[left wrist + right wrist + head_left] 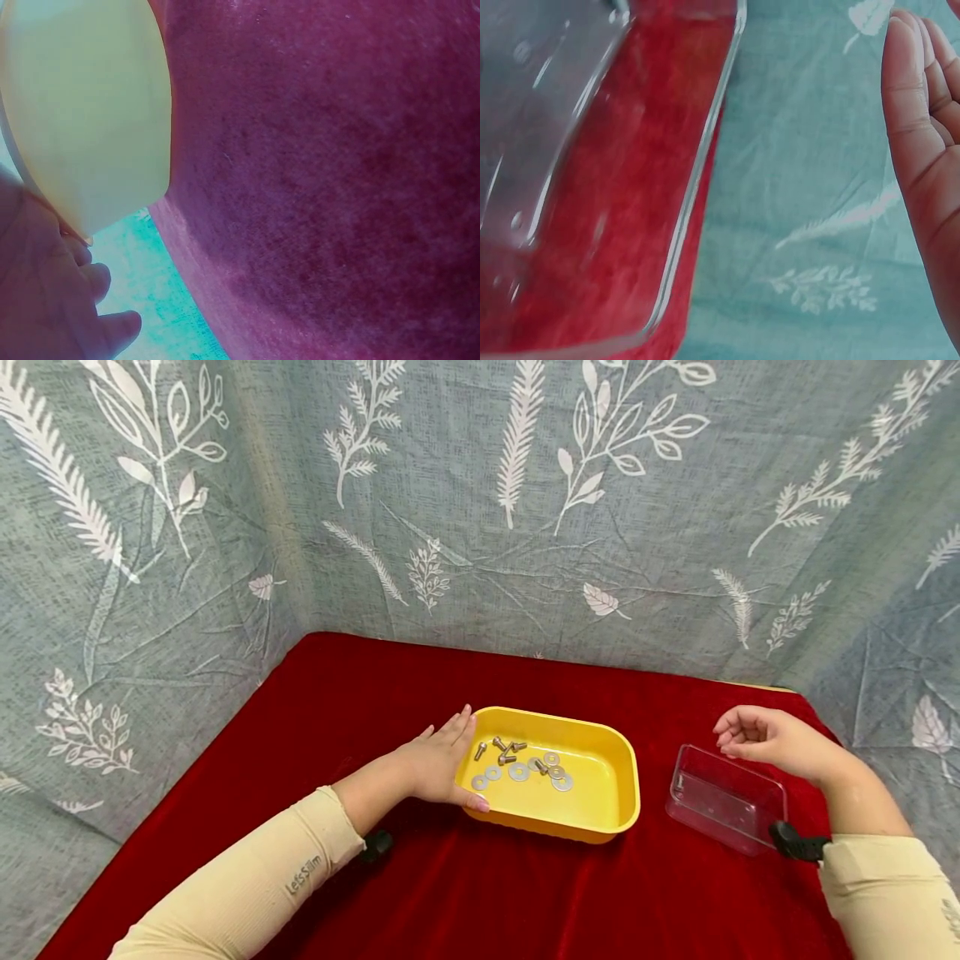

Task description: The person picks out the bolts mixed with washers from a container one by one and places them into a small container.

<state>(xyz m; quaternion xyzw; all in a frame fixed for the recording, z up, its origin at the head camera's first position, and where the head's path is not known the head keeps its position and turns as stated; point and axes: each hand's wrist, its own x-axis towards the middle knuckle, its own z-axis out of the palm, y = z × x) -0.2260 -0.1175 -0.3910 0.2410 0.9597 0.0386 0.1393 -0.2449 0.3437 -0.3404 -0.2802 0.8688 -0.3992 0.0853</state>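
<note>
My left hand (438, 764) rests against the left end of a yellow plastic tray (626, 793), fingers extended along the end wall and thumb at the near rim. In the left wrist view, the tray's pale outer wall (90, 112) shows beside the fingers. Several bolts (507, 760) and flat washers (518, 772) lie inside, mostly toward its left half. My right hand (780, 743) hovers over the far side of a clear plastic box (723, 806), fingers loosely bent, with nothing visible in them. A small greyish item (678, 783) shows at the box's left end, too small to identify.
Dark red cloth (360, 693) covers the table. A patterned blue-grey curtain (465, 568) hangs behind and at both sides. The clear box stands to the right of the yellow tray, with a strip of red cloth between them.
</note>
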